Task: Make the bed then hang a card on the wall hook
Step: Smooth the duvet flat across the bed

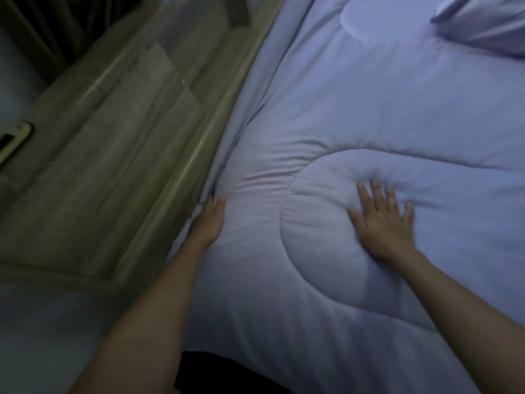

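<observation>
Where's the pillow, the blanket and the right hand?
pillow [483, 22]: head view, on its visible middle, at the top right.
blanket [355, 103]: head view, on a smooth bare stretch.
right hand [383, 223]: head view, on the back of the hand.

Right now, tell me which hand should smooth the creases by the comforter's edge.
Probably left. The left hand lies at the edge of the comforter, right beside the creases; the right hand presses flat farther in, on the padded lobe.

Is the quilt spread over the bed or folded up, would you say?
Spread: the quilt lies flat and open, with small creases by the left hand.
</observation>
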